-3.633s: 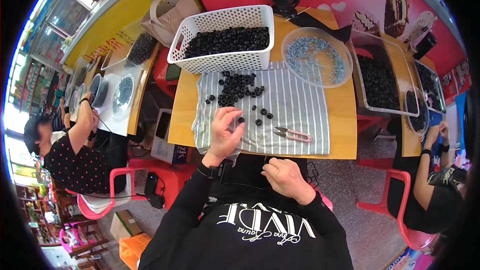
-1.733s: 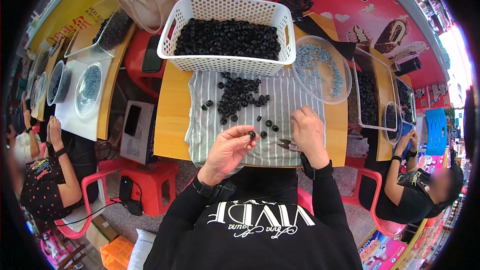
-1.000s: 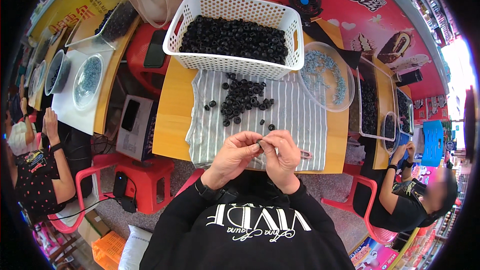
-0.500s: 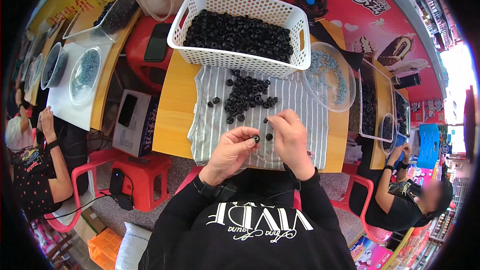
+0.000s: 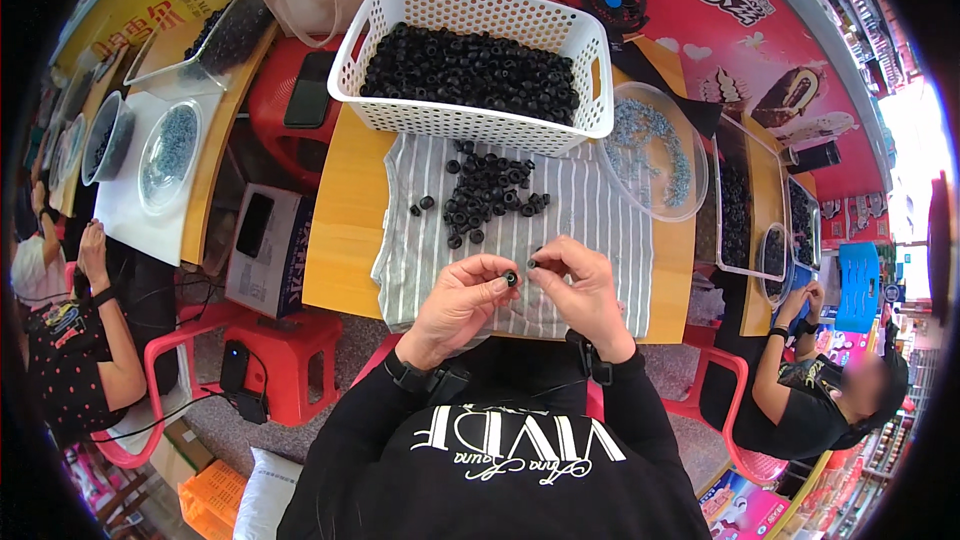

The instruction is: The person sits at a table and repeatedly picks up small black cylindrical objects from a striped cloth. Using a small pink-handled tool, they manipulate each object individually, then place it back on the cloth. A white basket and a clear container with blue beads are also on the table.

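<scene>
My left hand (image 5: pixel 462 305) is closed, with a small round black part with a hole (image 5: pixel 511 279) pinched between thumb and forefinger. Close beside it, my right hand (image 5: pixel 585 295) has its fingertips pressed together on a small dark piece (image 5: pixel 533 263), too small to name. The two held pieces are near each other but apart. Beyond my hands, a loose pile of black ring-like parts (image 5: pixel 484 190) lies on a grey-and-white striped cloth (image 5: pixel 600 240). A white perforated basket (image 5: pixel 470 125) behind the pile holds many more of these parts.
To the basket's right stands a clear round tray (image 5: pixel 655 212) of small bluish clear pieces. A black fan (image 5: pixel 613 0) sits behind it. Red stools (image 5: pixel 285 350) flank the wooden table (image 5: pixel 340 270). Seated people work at side tables, a person on the left (image 5: pixel 75 360) and another on the right (image 5: pixel 815 390).
My right hand has moved left, bringing its dark piece nearer the black part in my left hand. A loose black part between the hands no longer shows. My left hand has hardly moved.
</scene>
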The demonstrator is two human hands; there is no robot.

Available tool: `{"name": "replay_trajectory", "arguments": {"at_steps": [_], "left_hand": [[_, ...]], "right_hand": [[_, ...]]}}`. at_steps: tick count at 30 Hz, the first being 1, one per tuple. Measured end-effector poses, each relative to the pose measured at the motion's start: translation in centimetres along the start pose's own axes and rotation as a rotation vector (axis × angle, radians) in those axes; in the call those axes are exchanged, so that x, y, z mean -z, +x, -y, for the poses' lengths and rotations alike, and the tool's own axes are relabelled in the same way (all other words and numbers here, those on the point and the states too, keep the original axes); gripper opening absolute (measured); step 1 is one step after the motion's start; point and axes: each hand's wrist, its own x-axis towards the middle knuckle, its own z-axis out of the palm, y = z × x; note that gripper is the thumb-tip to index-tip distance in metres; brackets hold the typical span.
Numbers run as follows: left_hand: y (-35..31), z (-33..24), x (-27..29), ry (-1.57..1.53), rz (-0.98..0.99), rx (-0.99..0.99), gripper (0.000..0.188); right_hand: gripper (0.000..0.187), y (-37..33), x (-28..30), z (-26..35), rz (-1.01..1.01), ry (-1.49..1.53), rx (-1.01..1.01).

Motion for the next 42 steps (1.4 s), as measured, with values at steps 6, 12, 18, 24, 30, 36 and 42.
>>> {"name": "replay_trajectory", "arguments": {"at_steps": [6, 12, 18, 24, 30, 36, 42], "left_hand": [[0.1, 0.6, -0.7, 0.015, 0.007, 0.000, 0.022], [0.1, 0.6, -1.1, 0.017, 0.000, 0.003, 0.024], [0.2, 1.0, -1.0, 0.001, 0.033, -0.008, 0.022], [0.0, 0.9, -1.0, 0.016, 0.021, -0.005, 0.020], [0.0, 0.9, -1.1, 0.019, 0.030, 0.013, 0.020], [-0.1, 0.9, -1.2, 0.021, 0.012, 0.016, 0.017], [0.0, 1.2, -1.0, 0.045, 0.042, -0.018, 0.017]], "right_hand": [[0.011, -2.3, -0.5, -0.8, -0.049, 0.220, -0.102], [0.013, -2.9, -0.4, -0.4, -0.102, 0.353, -0.101], [0.012, -3.3, -0.9, -0.2, -0.084, 0.406, -0.101], [0.009, -3.5, -1.0, -0.6, -0.062, 0.566, -0.155], [0.008, -3.6, -0.8, -0.6, -0.055, 0.573, -0.134], [0.008, -3.7, -0.9, -0.5, -0.067, 0.595, -0.149], [0.012, -4.2, -1.5, -1.1, -0.076, 0.672, -0.146]]}}
